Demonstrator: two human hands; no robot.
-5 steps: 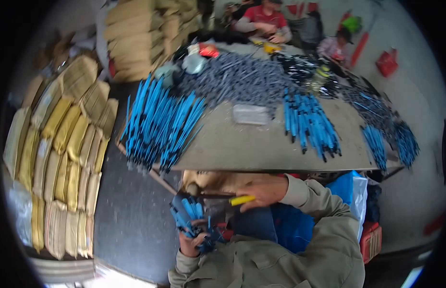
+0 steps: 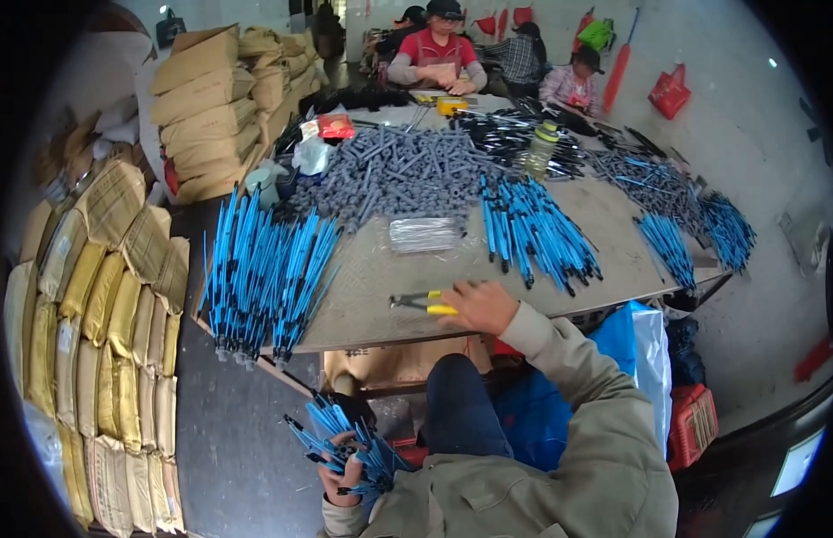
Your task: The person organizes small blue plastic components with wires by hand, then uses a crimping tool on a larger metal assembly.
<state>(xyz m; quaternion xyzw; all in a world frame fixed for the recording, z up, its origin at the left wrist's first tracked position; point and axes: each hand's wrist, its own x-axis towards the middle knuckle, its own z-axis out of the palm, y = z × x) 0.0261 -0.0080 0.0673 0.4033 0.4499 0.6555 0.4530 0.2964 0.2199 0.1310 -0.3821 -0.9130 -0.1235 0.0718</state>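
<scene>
At my lower left, my left hand [image 2: 341, 473] is wrapped round a loose bundle of thin blue rods with black fittings [image 2: 327, 420], which fan out in front of my body. Over the front part of the table, my right hand [image 2: 482, 306] is at the handle end of a pair of pliers [image 2: 413, 303] with yellow handles. Its fingers are closed about the handle ends, and the dark jaws point left, with the handles spread apart. Whether the pliers rest on the tabletop is hard to tell.
The table [image 2: 371, 305] bears blue rod piles at left [image 2: 264, 278] and right [image 2: 537, 233], a heap of grey plastic parts [image 2: 389, 170], a clear packet [image 2: 423, 235] and a bottle [image 2: 541, 151]. Stacked paper sacks [image 2: 102, 305] stand left. A co-worker [image 2: 439, 58] sits across.
My right hand has carried the pliers from below the table's front edge up over the tabletop. My left hand keeps the blue rods low at the left. The view has shifted.
</scene>
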